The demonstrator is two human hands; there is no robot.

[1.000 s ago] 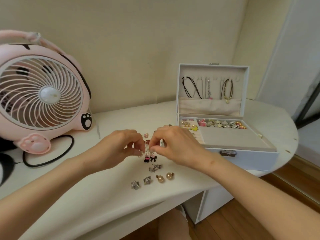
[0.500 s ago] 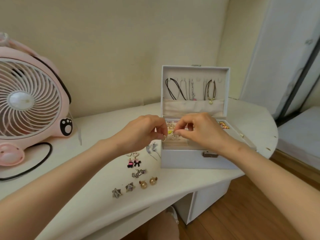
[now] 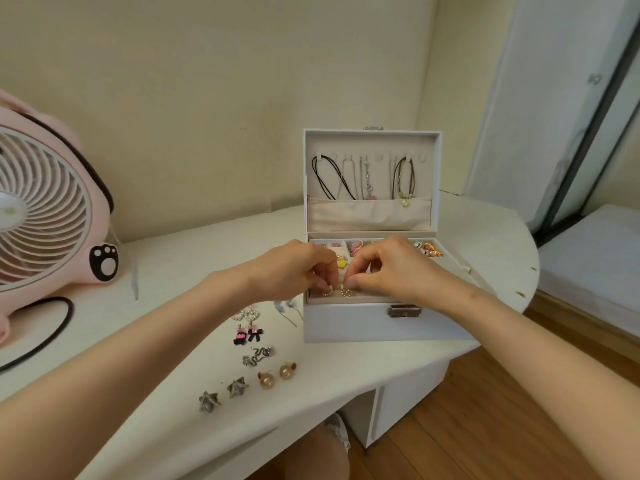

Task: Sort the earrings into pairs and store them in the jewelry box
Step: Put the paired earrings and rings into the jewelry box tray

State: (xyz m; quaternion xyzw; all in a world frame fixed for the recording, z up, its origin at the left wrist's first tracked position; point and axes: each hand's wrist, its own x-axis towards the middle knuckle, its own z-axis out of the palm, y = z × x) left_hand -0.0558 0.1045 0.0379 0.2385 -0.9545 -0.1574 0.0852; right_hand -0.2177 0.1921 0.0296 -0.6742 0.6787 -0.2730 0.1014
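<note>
Both hands are over the open jewelry box [image 3: 363, 323], which sits on the right half of the white table [image 3: 173, 265]. The left hand [image 3: 294, 271] and the right hand [image 3: 391, 271] are close together, fingertips almost meeting. Each one pinches a small gold hoop earring between thumb and forefinger: the left hoop [image 3: 327, 292] and the right hoop [image 3: 346, 292] hang side by side, low in the box's near-left compartment. I cannot tell whether they touch the lining.

Left of the box, the other earrings lie in pairs on the table. A pale blue pair [image 3: 285, 304] is just beside the box's near-left corner, then come the pearl hearts [image 3: 246, 315], the black-and-pink bows [image 3: 248, 335] and the silver snakes [image 3: 258, 355], each pair nearer than the last. Nearest of all are the gold ball studs [image 3: 277, 375], with the grey star studs [image 3: 223, 393] to their left.

Inside the box, coloured pieces fill the far compartments. The raised lid carries the necklaces [image 3: 363, 178], hanging into a fabric pocket. The bronze latch [image 3: 404, 310] shows on the box's near face, under the right wrist.

Far left stands a pink fan [image 3: 45, 209] — its black cable [image 3: 52, 327] loops across the table.
</note>
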